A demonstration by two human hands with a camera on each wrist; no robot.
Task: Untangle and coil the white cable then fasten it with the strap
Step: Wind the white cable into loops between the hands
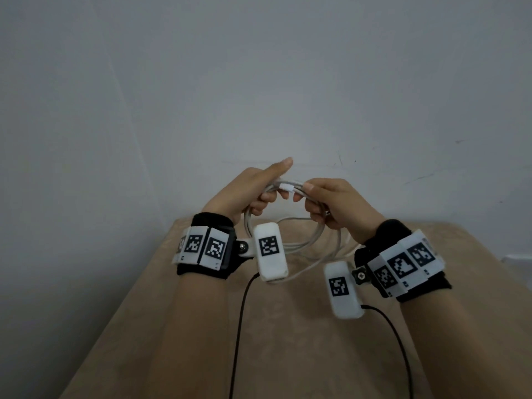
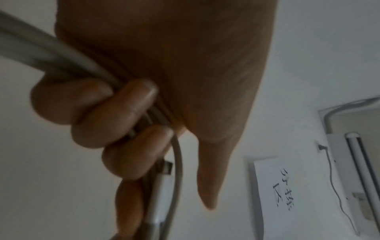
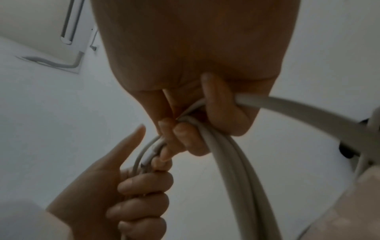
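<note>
The white cable [image 1: 319, 243] hangs in several loops between both hands, held up above the beige table [image 1: 288, 341]. My left hand [image 1: 253, 194] grips the bundled strands [image 2: 68, 65] with curled fingers, thumb sticking out straight. My right hand [image 1: 325, 203] holds the same bundle [image 3: 232, 154] on its right side, and its thumb and forefinger pinch the cable beside a white connector plug [image 1: 286, 187]. The plug [image 2: 162, 194] also shows lying along the strands under the left fingers. I see no strap.
Black leads [image 1: 239, 326] from the wrist cameras trail down over the table. A plain white wall [image 1: 259, 82] stands behind the table. A wall-mounted air conditioner [image 2: 353, 162] and a paper notice [image 2: 283, 194] appear in the left wrist view.
</note>
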